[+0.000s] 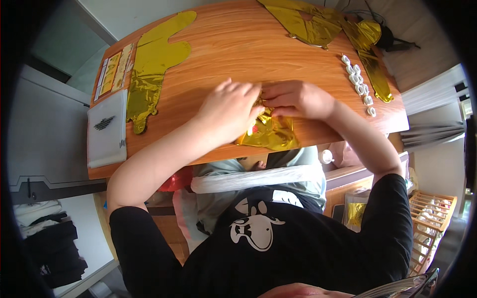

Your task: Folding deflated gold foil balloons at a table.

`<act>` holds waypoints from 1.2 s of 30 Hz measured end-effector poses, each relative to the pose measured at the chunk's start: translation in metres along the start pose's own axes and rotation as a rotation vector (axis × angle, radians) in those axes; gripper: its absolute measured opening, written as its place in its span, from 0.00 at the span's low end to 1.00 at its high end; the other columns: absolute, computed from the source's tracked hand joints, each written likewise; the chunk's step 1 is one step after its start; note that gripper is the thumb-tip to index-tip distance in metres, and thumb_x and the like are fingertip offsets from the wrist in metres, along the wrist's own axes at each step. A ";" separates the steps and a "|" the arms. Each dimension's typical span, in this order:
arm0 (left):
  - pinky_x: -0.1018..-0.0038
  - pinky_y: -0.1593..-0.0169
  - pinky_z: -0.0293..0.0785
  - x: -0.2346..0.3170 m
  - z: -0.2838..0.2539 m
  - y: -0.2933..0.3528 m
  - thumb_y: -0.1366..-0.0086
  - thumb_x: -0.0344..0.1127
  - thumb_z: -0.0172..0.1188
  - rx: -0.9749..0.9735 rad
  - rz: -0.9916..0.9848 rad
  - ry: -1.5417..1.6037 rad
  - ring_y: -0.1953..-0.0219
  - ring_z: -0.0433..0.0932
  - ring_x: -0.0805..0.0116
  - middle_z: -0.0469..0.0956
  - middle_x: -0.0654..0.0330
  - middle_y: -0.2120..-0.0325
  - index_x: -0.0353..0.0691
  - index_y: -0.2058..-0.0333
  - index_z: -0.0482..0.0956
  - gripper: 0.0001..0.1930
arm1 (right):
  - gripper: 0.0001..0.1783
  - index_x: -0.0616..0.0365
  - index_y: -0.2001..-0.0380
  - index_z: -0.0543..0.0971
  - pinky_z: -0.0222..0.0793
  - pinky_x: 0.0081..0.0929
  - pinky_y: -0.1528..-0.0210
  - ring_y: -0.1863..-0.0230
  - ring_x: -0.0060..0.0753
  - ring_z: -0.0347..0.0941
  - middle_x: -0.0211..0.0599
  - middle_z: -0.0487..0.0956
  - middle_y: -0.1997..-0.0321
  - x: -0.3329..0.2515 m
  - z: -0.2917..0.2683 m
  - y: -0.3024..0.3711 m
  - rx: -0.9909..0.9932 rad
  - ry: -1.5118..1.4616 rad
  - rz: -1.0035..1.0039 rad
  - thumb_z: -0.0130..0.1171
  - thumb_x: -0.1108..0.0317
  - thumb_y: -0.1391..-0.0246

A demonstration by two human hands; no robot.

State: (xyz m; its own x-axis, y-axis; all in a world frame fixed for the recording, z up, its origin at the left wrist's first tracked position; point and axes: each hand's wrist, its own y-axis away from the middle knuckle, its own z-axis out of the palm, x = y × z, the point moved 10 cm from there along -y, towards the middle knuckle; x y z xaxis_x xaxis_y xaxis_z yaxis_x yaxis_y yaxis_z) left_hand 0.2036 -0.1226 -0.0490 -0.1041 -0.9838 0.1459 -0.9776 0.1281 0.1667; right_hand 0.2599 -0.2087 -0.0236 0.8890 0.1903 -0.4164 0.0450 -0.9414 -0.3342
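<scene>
A crumpled, partly folded gold foil balloon [274, 135] lies at the near edge of the wooden table, its lower end reaching over the rim. My left hand [229, 111] presses on its left side, fingers bent over the upper part. From the right, my right hand [300, 99] pinches the top of the same foil, its fingertips close to the left ones. Some of the foil between the hands is hidden under the fingers. A small red spot shows on the foil beside my left hand.
Flat gold foil balloons lie at the left [161, 52] and far right [310, 27]. Several small white rolls [356, 77] line the table's right side. A clear plastic bag [107, 144] and a printed card [110, 74] lie at the left edge. White plastic sheeting [256, 179] crosses my lap.
</scene>
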 end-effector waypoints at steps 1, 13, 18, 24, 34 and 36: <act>0.53 0.25 0.57 -0.001 -0.008 -0.006 0.22 0.51 0.48 0.095 0.008 -0.020 0.25 0.58 0.55 0.59 0.45 0.27 0.36 0.29 0.61 0.32 | 0.13 0.62 0.59 0.86 0.78 0.42 0.45 0.49 0.52 0.80 0.46 0.84 0.50 0.001 -0.002 -0.002 -0.040 -0.025 -0.084 0.72 0.69 0.47; 0.57 0.21 0.45 0.007 0.024 -0.014 0.20 0.53 0.42 0.252 0.424 0.048 0.22 0.49 0.56 0.48 0.49 0.23 0.43 0.23 0.42 0.37 | 0.17 0.59 0.54 0.84 0.77 0.43 0.43 0.48 0.50 0.80 0.42 0.83 0.51 -0.015 -0.008 0.017 0.065 0.276 -0.173 0.69 0.66 0.48; 0.57 0.21 0.46 0.008 0.028 -0.012 0.21 0.46 0.46 0.207 0.422 -0.023 0.22 0.50 0.57 0.49 0.54 0.22 0.43 0.24 0.50 0.33 | 0.23 0.61 0.51 0.83 0.76 0.42 0.41 0.44 0.49 0.79 0.43 0.81 0.44 -0.034 -0.007 0.036 -0.085 0.313 -0.112 0.66 0.66 0.52; 0.57 0.21 0.45 0.009 0.030 -0.013 0.21 0.45 0.47 0.225 0.428 -0.039 0.21 0.49 0.59 0.49 0.56 0.22 0.45 0.23 0.49 0.34 | 0.31 0.63 0.42 0.80 0.72 0.48 0.34 0.38 0.55 0.76 0.49 0.78 0.37 -0.041 -0.005 0.053 -0.136 0.062 -0.092 0.69 0.62 0.50; 0.56 0.21 0.46 0.010 0.028 -0.012 0.22 0.44 0.48 0.233 0.428 -0.021 0.22 0.50 0.58 0.49 0.56 0.22 0.47 0.23 0.48 0.34 | 0.22 0.61 0.49 0.83 0.78 0.42 0.44 0.45 0.48 0.81 0.43 0.84 0.45 -0.050 -0.007 0.050 -0.008 0.260 -0.142 0.70 0.63 0.44; 0.56 0.21 0.46 0.009 0.026 -0.012 0.23 0.43 0.49 0.234 0.418 0.017 0.22 0.50 0.58 0.50 0.56 0.22 0.48 0.23 0.48 0.35 | 0.20 0.61 0.50 0.84 0.78 0.40 0.48 0.47 0.46 0.81 0.42 0.85 0.46 -0.041 -0.009 0.051 0.028 0.128 -0.048 0.71 0.65 0.46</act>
State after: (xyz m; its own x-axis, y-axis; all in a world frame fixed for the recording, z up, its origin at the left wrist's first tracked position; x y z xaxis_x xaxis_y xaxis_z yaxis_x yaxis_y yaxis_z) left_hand 0.2097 -0.1360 -0.0753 -0.4962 -0.8515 0.1697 -0.8676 0.4789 -0.1338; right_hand 0.2299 -0.2668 -0.0157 0.9373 0.1959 -0.2884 0.0775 -0.9236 -0.3755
